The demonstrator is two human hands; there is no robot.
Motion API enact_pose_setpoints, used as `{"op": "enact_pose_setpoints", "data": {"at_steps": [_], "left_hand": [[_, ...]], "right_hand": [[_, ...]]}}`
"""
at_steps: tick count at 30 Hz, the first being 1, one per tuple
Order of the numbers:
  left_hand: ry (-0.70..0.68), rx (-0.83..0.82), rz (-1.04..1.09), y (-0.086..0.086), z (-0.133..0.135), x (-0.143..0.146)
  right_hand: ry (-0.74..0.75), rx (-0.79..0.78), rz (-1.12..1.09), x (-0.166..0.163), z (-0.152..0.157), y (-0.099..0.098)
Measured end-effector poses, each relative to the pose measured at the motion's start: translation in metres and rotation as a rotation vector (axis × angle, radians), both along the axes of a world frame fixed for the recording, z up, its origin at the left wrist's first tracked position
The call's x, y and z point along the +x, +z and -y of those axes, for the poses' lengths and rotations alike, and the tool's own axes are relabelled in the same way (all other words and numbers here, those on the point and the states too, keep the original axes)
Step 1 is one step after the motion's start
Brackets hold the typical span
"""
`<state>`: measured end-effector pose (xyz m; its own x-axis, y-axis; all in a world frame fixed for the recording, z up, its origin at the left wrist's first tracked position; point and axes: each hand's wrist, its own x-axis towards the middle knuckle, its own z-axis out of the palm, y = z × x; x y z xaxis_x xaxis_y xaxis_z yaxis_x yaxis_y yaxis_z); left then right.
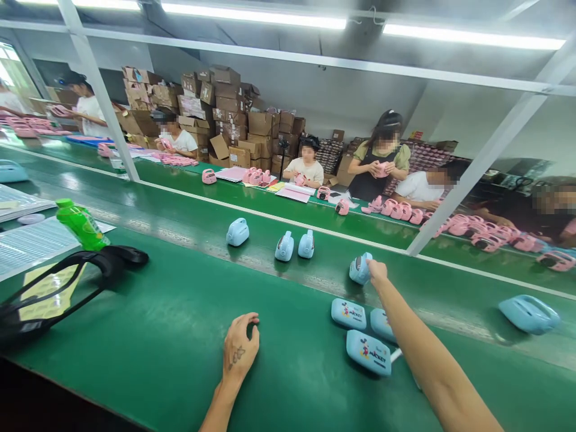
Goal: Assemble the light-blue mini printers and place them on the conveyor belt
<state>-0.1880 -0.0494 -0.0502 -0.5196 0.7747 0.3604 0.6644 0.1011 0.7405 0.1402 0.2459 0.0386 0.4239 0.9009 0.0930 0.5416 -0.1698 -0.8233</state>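
Observation:
My right hand (378, 271) reaches out over the belt, its fingers closed on the handle of a light-blue plastic device (359, 269). Empty, with thumb and fingers curved apart, my left hand (242, 343) rests over the green tabletop. Between my arms lie several blue devices with a Mickey print facing up; one printed device (369, 353) is nearest me, and another (383, 323) is partly hidden by my right forearm. Farther along the belt stand a blue device (237, 232) with a rounded handle and two more, one of them (284, 246) turned edge-on.
A green bottle (81, 225), black straps (90, 264) and a yellow sticker sheet (49, 294) lie at left. Another blue device (530, 314) sits on the belt at right. White frame posts (477, 174) rise beyond it. Across the belt, several people handle pink devices (398, 210).

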Motion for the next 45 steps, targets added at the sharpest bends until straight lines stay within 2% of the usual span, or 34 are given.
{"op": "enact_pose_setpoints", "data": {"at_steps": [3, 5, 7, 11, 13, 15, 22, 26, 27, 29, 30, 32, 34, 36, 40, 43, 45], "left_hand": [[0.009, -0.004, -0.054, -0.002, 0.000, 0.001], [0.020, -0.012, -0.080, -0.002, 0.000, 0.003], [0.020, -0.013, -0.094, -0.003, 0.001, 0.004], [-0.013, 0.010, -0.082, -0.003, 0.004, 0.004], [-0.016, 0.018, -0.059, -0.002, 0.006, 0.004], [-0.007, 0.015, -0.033, -0.001, 0.007, 0.005], [-0.031, -0.006, 0.052, -0.002, 0.010, 0.011], [-0.132, -0.001, 0.092, 0.005, 0.010, 0.016], [-0.183, 0.019, 0.094, 0.009, 0.010, 0.018], [-0.301, 0.079, 0.078, 0.020, 0.009, 0.020], [-0.363, 0.122, 0.068, 0.026, 0.009, 0.021], [-0.448, 0.214, 0.064, 0.033, 0.009, 0.022], [-0.437, 0.227, 0.161, 0.034, 0.011, 0.023], [-0.317, 0.155, 0.378, 0.029, 0.017, 0.025], [-0.110, 0.065, 0.907, 0.023, 0.030, 0.024], [-0.068, 0.052, 1.164, 0.031, 0.031, 0.023], [-0.045, 0.036, 1.246, 0.039, 0.029, 0.025]], "right_hand": [[-0.036, 0.097, 0.016, -0.009, -0.003, -0.001], [0.063, 0.173, 0.024, -0.034, -0.009, -0.003], [0.225, 0.206, 0.015, -0.071, -0.016, -0.006], [0.465, 0.153, -0.005, -0.151, -0.028, -0.013], [0.536, 0.102, -0.001, -0.177, -0.026, -0.013], [0.595, 0.068, 0.002, -0.189, -0.021, -0.011], [0.690, 0.028, -0.053, -0.174, 0.015, 0.014], [0.822, -0.025, -0.143, -0.156, 0.069, 0.027], [0.878, -0.061, -0.190, -0.153, 0.088, 0.029], [1.125, -0.221, -0.492, -0.150, 0.126, 0.029], [1.187, -0.276, -0.630, -0.149, 0.143, 0.028], [1.196, -0.337, -0.832, -0.148, 0.172, 0.024], [1.155, -0.288, -0.867, -0.141, 0.193, 0.020], [1.103, -0.163, -0.676, -0.122, 0.209, 0.016], [0.871, 0.122, 0.113, -0.060, 0.227, 0.010], [0.728, 0.060, 0.581, -0.013, 0.228, -0.002], [0.698, -0.017, 0.758, 0.008, 0.223, -0.012]]}}
